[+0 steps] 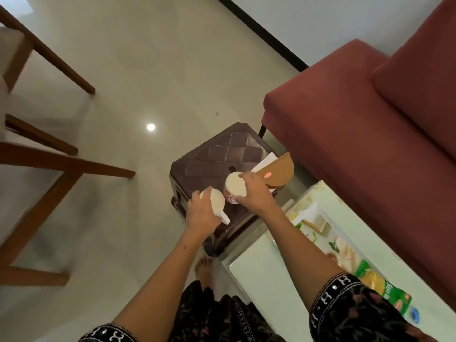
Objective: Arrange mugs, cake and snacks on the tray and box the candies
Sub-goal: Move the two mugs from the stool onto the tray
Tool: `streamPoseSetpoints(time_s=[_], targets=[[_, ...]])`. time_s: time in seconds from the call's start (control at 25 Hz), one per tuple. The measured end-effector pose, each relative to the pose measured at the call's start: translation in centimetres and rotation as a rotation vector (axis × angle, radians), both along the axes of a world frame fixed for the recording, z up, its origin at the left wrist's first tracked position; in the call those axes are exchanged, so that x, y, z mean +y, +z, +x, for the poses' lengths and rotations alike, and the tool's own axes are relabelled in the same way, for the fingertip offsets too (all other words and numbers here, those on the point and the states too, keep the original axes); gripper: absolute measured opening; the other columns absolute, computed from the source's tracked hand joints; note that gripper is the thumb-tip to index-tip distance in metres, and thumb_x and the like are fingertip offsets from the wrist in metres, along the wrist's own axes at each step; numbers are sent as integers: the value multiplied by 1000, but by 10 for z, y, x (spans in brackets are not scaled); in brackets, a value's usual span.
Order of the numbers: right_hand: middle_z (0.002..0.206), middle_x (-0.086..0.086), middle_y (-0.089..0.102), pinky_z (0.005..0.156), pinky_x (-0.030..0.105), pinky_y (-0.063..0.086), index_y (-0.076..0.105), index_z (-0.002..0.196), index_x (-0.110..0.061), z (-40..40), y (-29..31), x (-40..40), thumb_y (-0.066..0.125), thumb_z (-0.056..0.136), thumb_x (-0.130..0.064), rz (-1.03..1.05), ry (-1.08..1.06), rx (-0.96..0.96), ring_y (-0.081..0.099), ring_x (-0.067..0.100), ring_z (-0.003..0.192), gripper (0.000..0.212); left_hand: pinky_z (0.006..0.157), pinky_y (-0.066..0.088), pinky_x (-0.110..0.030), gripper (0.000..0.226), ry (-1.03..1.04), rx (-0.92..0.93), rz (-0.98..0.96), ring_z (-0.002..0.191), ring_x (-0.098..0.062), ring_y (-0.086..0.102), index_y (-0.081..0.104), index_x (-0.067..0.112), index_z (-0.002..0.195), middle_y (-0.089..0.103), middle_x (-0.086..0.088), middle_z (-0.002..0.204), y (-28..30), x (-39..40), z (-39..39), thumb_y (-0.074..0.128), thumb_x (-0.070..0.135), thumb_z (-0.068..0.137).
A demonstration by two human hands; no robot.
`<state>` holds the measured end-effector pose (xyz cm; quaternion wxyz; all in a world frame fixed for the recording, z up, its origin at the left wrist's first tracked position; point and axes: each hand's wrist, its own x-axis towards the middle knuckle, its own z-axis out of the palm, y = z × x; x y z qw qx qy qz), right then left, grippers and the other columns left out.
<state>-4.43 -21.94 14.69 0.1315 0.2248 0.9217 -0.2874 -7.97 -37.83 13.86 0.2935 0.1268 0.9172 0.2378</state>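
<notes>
Two white mugs stand on a dark brown plastic stool (217, 154). My left hand (202, 214) grips the plain white mug (217, 202) by its side, handle pointing toward me. My right hand (254, 193) holds the patterned mug (233, 188) from the right side. A tan round-edged box (281, 172) with a red label lies on white paper at the stool's right edge. On the pale tray-like surface (266, 280) at lower right lie a green snack packet (385, 290), a blue candy (415, 314) and a printed picture area (320, 228).
A dark red sofa (370, 134) fills the right side, close behind the stool and pale surface. Wooden chair legs (61, 169) stand at the left on the glossy tiled floor (148, 70). My bare foot (203, 267) is beside the stool.
</notes>
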Motion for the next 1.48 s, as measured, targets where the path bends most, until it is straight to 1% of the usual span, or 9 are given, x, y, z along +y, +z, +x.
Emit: streamPoseSetpoints(time_s=[0.12,0.2,0.4,0.52,0.76,1.0,1.16,1.36,1.48], targets=[[153,16,21,102,47,41,31,142,-20,-23,-17,-1,70,79,-26,89,59,-86,29,37,137,75,104,37,-47,97,-162,-47,-79,132,-36,25,18,28,144,19,-14,147,-18,7,-14,78,16,68],[154,15,20,99,49,44,30,141,-27,-31,-27,-1,70,79,-27,123,80,-130,29,36,137,74,103,39,-45,96,-218,-45,-96,132,-34,26,18,28,144,19,-13,147,-29,10,-19,77,15,70],[152,10,24,95,49,46,37,135,-34,-36,-48,0,70,79,-28,139,64,-165,30,34,135,65,95,47,-41,92,-256,-45,-123,122,-29,39,24,30,142,32,-10,139,-39,11,-33,78,15,69],[149,7,28,91,47,48,37,133,-36,-39,-54,1,75,73,-24,142,75,-187,34,34,130,72,94,50,-42,90,-277,-43,-127,118,-29,44,28,29,140,38,-9,135,-39,13,-37,80,18,66],[137,6,42,87,41,49,42,130,-39,-23,-42,14,81,64,-28,122,37,-155,47,31,119,77,93,50,-41,89,-215,-33,-119,112,-29,51,35,28,136,44,-8,130,-29,16,-20,82,21,61],[133,4,47,88,43,50,43,128,-42,53,-10,39,79,66,-34,104,-22,-90,47,29,118,72,89,51,-41,88,-197,-37,-86,107,-29,54,37,29,133,46,-7,123,-8,39,50,83,24,58],[128,3,46,81,39,50,43,129,-39,136,4,66,78,63,-25,135,-25,-112,48,29,113,76,85,49,-39,85,-232,-28,-75,107,-31,53,40,29,130,46,-8,121,-4,68,122,83,22,57],[128,2,48,68,31,43,44,130,-38,233,-1,107,79,64,-22,173,-5,-174,51,28,110,76,78,47,-34,89,-318,-34,-78,101,-29,56,37,29,133,47,-7,119,-16,116,209,82,24,57],[129,1,48,73,34,49,44,130,-39,274,-16,133,80,63,-24,158,-19,-223,51,28,113,78,82,49,-35,89,-345,-60,-52,101,-29,56,36,28,133,46,-6,120,-29,146,248,82,25,57]])
